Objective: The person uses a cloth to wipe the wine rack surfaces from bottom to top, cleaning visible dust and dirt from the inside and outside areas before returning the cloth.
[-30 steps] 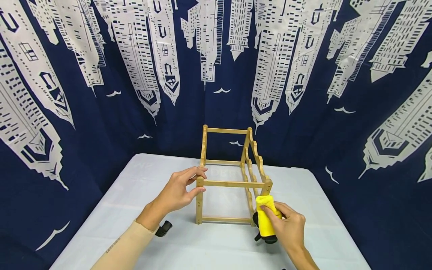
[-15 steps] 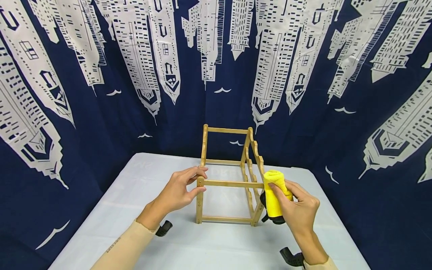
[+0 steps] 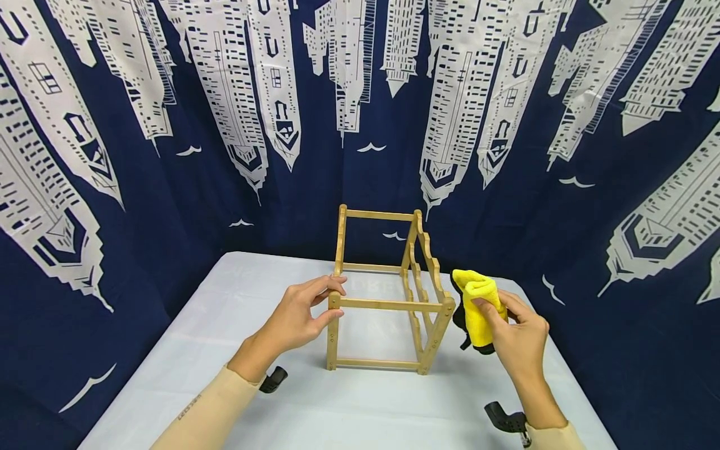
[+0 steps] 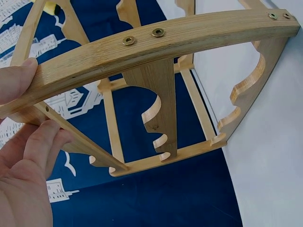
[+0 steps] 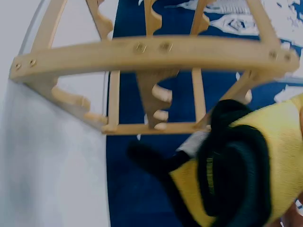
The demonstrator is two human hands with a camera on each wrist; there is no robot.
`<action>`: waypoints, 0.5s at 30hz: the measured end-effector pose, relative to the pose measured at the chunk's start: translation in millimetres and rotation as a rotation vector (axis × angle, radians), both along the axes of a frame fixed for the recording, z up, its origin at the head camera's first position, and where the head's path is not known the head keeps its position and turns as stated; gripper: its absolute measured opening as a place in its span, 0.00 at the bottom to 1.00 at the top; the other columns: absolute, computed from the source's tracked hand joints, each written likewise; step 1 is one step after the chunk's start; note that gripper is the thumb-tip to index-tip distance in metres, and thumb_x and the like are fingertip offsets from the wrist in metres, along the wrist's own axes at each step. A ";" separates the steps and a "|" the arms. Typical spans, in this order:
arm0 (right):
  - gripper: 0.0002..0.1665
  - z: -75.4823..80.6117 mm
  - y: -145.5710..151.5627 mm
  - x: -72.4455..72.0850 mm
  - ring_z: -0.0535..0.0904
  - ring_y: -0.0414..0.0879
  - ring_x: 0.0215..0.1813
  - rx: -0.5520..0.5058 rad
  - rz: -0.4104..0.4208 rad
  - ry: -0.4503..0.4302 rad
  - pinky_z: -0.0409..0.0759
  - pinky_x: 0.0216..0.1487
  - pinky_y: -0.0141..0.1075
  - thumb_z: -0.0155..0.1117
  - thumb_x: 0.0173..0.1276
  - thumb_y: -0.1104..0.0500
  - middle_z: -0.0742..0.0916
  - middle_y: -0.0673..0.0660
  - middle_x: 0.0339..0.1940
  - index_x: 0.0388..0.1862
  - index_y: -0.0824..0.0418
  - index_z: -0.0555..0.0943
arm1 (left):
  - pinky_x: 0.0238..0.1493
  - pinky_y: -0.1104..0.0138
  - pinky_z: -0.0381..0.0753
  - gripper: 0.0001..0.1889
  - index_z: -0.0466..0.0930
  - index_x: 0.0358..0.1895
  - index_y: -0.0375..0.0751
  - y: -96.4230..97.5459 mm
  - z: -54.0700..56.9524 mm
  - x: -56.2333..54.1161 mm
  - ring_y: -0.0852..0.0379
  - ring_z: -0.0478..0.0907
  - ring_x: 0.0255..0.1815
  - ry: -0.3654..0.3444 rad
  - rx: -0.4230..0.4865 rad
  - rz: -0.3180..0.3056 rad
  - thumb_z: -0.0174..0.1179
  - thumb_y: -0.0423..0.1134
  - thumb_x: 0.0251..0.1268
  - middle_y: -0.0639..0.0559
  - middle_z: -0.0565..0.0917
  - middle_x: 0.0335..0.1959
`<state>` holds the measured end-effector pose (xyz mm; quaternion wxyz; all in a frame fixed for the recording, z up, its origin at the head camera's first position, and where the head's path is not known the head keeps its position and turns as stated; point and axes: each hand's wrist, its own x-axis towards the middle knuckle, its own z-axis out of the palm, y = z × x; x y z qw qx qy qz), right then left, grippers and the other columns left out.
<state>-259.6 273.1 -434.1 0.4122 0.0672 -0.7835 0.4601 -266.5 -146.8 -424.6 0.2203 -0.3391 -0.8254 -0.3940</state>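
A light wooden rack [image 3: 388, 305] with scalloped rails stands on the white table. My left hand [image 3: 300, 314] grips its near left upper corner, thumb in front and fingers behind, as the left wrist view also shows on the curved wooden post [image 4: 94, 56]. To the right of the rack, my right hand [image 3: 520, 334] pinches a folded yellow cloth [image 3: 480, 312] with dark edging, held in the air apart from the wood. Close up in the right wrist view, the cloth [image 5: 279, 151] hangs in folds, its black trim and a pale tag showing; most of that hand is out of frame.
The white tabletop [image 3: 360, 412] extends around the rack. Behind it hangs a navy curtain [image 3: 315, 187] printed with white buildings. Black wrist mounts [image 3: 504, 419] sit by each forearm.
My right hand has lifted the yellow cloth up and to the right, away from the rack's near right post. My left hand and the rack stay in place.
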 end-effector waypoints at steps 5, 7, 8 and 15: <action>0.16 -13.5 16.2 -14.5 0.82 0.24 0.53 0.016 -0.060 -0.121 0.79 0.54 0.11 0.89 0.70 0.64 0.97 0.42 0.50 0.56 0.61 0.98 | 0.67 0.57 0.95 0.20 0.87 0.59 0.45 -1.1 -1.2 -1.3 0.40 0.89 0.77 0.009 0.000 -0.003 0.83 0.28 0.70 0.47 0.91 0.75; 0.17 -18.8 22.4 -20.0 0.79 0.26 0.55 0.055 -0.085 -0.163 0.77 0.56 0.15 0.89 0.71 0.62 0.98 0.53 0.54 0.57 0.60 0.98 | 0.67 0.57 0.94 0.20 0.87 0.59 0.45 -1.2 -1.7 -1.3 0.40 0.89 0.77 0.006 0.000 -0.002 0.83 0.28 0.70 0.47 0.91 0.75; 0.17 -21.7 25.6 -23.3 0.79 0.29 0.56 0.081 -0.094 -0.177 0.78 0.58 0.20 0.89 0.71 0.62 0.98 0.59 0.57 0.57 0.60 0.98 | 0.68 0.56 0.94 0.20 0.87 0.59 0.44 -1.1 -1.9 -1.1 0.40 0.89 0.78 0.002 0.003 -0.004 0.83 0.28 0.70 0.46 0.91 0.75; 0.22 -43.1 52.3 -53.3 0.82 0.67 0.63 0.383 -0.166 -0.031 0.68 0.56 0.55 0.90 0.63 0.68 0.96 0.65 0.62 0.57 0.64 0.97 | 0.70 0.57 0.93 0.20 0.87 0.58 0.41 -0.7 -1.9 -1.1 0.40 0.87 0.79 -0.007 0.021 -0.017 0.83 0.27 0.69 0.45 0.91 0.75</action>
